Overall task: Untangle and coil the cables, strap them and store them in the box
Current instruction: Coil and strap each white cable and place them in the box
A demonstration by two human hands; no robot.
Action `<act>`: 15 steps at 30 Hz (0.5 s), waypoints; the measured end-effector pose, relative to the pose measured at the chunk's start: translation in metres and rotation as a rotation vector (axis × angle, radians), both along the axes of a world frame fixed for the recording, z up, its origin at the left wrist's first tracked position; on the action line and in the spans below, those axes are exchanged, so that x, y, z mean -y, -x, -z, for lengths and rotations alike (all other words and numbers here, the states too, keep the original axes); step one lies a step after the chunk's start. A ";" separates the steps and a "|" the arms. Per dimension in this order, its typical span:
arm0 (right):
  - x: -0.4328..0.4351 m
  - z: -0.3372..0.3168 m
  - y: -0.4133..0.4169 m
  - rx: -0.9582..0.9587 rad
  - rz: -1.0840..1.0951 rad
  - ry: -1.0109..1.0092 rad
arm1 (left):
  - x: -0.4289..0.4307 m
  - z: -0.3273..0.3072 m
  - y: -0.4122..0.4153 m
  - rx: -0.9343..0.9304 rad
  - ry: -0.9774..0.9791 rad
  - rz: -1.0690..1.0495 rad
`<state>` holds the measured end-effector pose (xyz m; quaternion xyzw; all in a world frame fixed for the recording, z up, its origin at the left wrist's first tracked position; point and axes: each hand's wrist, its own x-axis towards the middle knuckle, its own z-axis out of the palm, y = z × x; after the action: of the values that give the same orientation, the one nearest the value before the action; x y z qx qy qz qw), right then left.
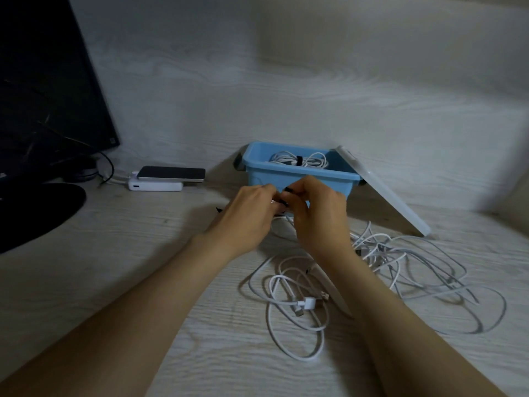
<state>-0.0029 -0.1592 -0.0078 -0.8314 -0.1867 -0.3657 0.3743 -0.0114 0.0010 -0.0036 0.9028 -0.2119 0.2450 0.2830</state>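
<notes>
A blue plastic box stands at the back of the desk, holding one coiled white cable bound with a black strap. Just in front of it my left hand and my right hand meet, both pinched on a small coiled white cable with a black strap around it; the coil is mostly hidden by the fingers. A loose white cable lies between my forearms. Farther right sits a tangle of white cables.
The box's white lid leans against its right side. A phone rests on a white power bank at the left. A dark monitor with its round base fills the far left. A wall rises behind.
</notes>
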 end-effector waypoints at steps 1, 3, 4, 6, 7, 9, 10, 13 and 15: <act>0.001 0.000 -0.001 0.007 -0.012 0.032 | 0.001 0.001 0.000 -0.006 -0.002 -0.019; 0.003 0.000 -0.001 0.024 -0.026 0.102 | 0.002 0.002 0.000 -0.010 -0.029 -0.067; 0.003 -0.001 -0.001 0.027 -0.027 0.131 | 0.001 0.002 0.000 -0.011 -0.050 -0.091; 0.004 -0.002 -0.001 0.036 -0.014 0.192 | 0.000 0.002 0.003 -0.016 -0.106 -0.139; 0.005 -0.002 -0.001 0.043 -0.010 0.228 | 0.000 0.002 0.004 -0.023 -0.132 -0.164; 0.005 -0.001 -0.001 0.065 -0.009 0.281 | -0.001 0.001 0.008 -0.044 -0.150 -0.199; 0.005 0.000 -0.002 0.075 -0.011 0.286 | -0.002 0.001 0.008 -0.051 -0.146 -0.208; 0.006 -0.001 -0.003 0.058 -0.066 0.235 | -0.004 0.005 0.004 -0.088 -0.090 -0.175; 0.007 -0.002 -0.003 0.035 -0.120 0.232 | -0.004 0.005 0.003 -0.177 -0.014 -0.135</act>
<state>-0.0001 -0.1667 -0.0059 -0.8499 -0.2838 -0.3331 0.2935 -0.0140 0.0053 -0.0089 0.9349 -0.1267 0.1815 0.2773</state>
